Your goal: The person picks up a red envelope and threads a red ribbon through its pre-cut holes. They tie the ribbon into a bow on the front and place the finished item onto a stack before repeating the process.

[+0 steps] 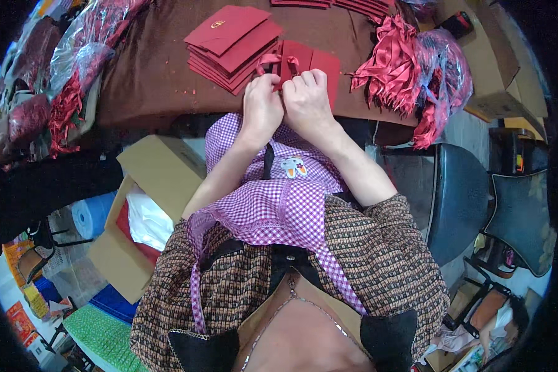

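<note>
At the near edge of the table, my left hand [262, 105] and my right hand [306, 99] are side by side, both with fingers closed. They pinch a red satin ribbon [268, 60], whose loops stick up above the fingers. Beneath them lies a red paper folder [324, 69], partly hidden by my hands. Just left of it is a stack of red paper folders [229, 34], loosely fanned, the top one bearing a small gold emblem. What the fingertips do with the ribbon is hidden behind the knuckles.
A brown cloth [142, 74] covers the table. Bunched red ribbons [390, 65] lie at right beside a clear plastic bag [443, 74]. More bagged ribbons [74, 87] are at left. An open cardboard box [161, 161] stands below left; a dark chair [459, 198] is at right.
</note>
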A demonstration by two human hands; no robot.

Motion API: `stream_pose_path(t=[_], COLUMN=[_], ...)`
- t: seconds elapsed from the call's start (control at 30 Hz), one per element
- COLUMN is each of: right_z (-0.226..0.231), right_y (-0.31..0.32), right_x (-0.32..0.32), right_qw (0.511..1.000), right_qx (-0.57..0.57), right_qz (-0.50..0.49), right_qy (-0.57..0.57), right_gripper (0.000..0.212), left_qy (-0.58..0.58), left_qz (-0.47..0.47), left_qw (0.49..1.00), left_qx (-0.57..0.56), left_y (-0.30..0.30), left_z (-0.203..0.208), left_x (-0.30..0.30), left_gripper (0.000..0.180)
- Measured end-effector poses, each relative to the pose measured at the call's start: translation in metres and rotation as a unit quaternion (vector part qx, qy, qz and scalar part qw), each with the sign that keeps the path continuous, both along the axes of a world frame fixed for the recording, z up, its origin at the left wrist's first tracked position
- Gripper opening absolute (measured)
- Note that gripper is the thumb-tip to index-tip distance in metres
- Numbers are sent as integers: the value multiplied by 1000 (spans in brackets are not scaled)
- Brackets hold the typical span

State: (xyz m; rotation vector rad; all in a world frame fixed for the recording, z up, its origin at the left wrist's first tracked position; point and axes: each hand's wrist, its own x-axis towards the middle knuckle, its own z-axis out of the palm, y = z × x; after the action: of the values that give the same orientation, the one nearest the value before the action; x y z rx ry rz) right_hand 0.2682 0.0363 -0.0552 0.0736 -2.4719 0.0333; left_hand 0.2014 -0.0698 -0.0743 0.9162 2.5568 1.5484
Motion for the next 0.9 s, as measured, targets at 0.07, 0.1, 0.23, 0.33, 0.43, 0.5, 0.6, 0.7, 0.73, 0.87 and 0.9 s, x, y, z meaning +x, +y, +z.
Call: stream_pose_path(t=[0.07, 0.1, 0.23, 0.33, 0.43, 0.5, 0.6, 0.7, 0.73, 0.87, 0.9], right_z=[-8, -12, -23, -27, -27, -21, -19, -20, -18, -10, -7], right_y=[1, 3, 13, 15, 18, 18, 16, 16, 16, 15, 14], right_x=[1, 1, 0, 2, 3, 4, 6, 6, 6, 7, 7], right_qw=[999, 996, 973, 975, 980, 983, 992, 998, 998, 997, 997], right_qx=[-42, -83, -210, -202, -180, -162, -115, -56, -53, -27, -27], right_qz=[-4, -10, -44, -39, -26, -24, 16, 20, 24, 30, 31], right_qy=[1, 1, -84, -87, -77, -85, -58, -29, -35, -65, -65], right_gripper=[9, 10, 13, 11, 10, 10, 12, 12, 12, 10, 10], left_qy=[93, 68, -14, -87, -56, -69, -106, -82, -93, -113, -113], left_qz=[-5, -17, -37, -55, -73, -81, -64, -64, -59, -56, -56], left_qw=[996, 998, 999, 994, 995, 993, 991, 994, 994, 992, 992], left_qx=[-2, 10, -33, -42, -46, -48, -51, -41, -26, -29, -29], left_y=[2, 2, -3, -2, -5, -6, -6, -7, -8, -7, -7], left_z=[-5, -6, -10, 3, 3, 3, -9, -12, -12, -8, -8], left_x=[0, 0, -6, -4, -6, -7, -14, -15, -14, -13, -12], left_gripper=[21, 23, 29, 28, 28, 27, 26, 29, 26, 21, 21])
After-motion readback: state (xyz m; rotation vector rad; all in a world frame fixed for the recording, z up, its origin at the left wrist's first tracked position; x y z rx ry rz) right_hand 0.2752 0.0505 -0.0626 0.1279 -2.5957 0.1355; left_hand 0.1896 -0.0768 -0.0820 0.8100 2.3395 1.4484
